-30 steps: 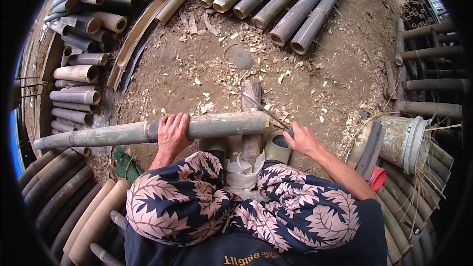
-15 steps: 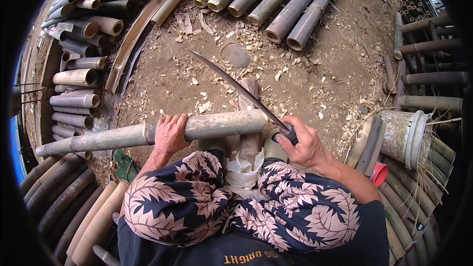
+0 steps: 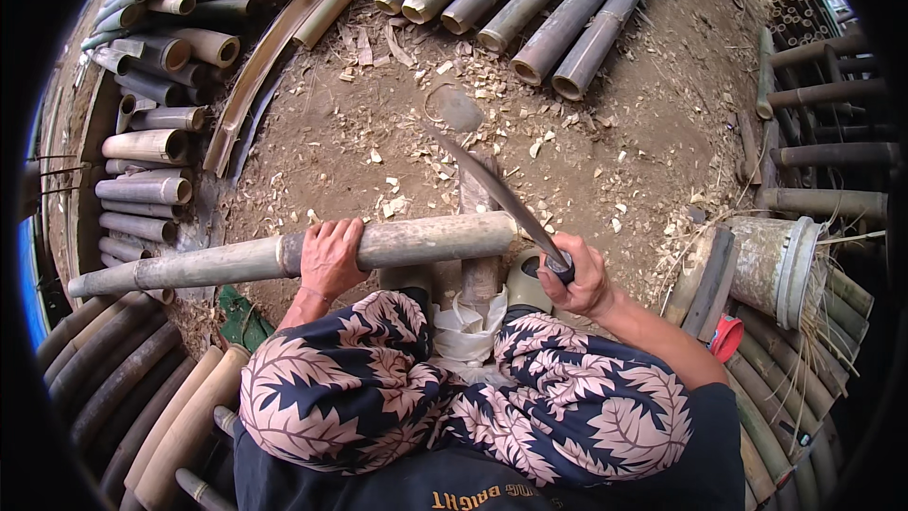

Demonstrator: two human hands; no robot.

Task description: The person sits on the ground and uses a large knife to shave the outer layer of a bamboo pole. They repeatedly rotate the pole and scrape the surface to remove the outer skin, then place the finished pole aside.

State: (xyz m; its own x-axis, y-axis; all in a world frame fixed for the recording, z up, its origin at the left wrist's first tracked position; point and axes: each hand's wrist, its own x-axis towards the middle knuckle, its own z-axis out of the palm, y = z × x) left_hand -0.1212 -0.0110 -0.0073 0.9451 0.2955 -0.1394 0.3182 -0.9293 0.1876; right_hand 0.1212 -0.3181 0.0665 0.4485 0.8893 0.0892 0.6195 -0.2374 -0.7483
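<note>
A long bamboo pole (image 3: 218, 263) lies crosswise in front of my knees, its right part over an upright wooden post (image 3: 478, 274). My left hand (image 3: 331, 257) is wrapped over the pole near a node, left of my knees. In my right hand (image 3: 577, 276) is the dark handle of a machete (image 3: 506, 199). Its long blade slants up and to the left, passing by the pole's right end, and its tip is smeared by motion. Whether the edge touches the bamboo I cannot tell. White plastic sheeting (image 3: 468, 329) is bunched around the post's foot between my legs.
Cut bamboo lengths (image 3: 558, 19) fan out on the ground ahead, and more are stacked at left (image 3: 142, 191). Pale chips litter the dirt floor (image 3: 359, 147). A dirty white bucket (image 3: 771, 260) lies at right, beside a red object (image 3: 726, 336). Bamboo racks (image 3: 823, 147) stand beyond.
The machete's blade has turned, its tip swinging right and slightly downward toward the pole's end. My right hand has shifted slightly to the right. My left hand and the pole have hardly moved.
</note>
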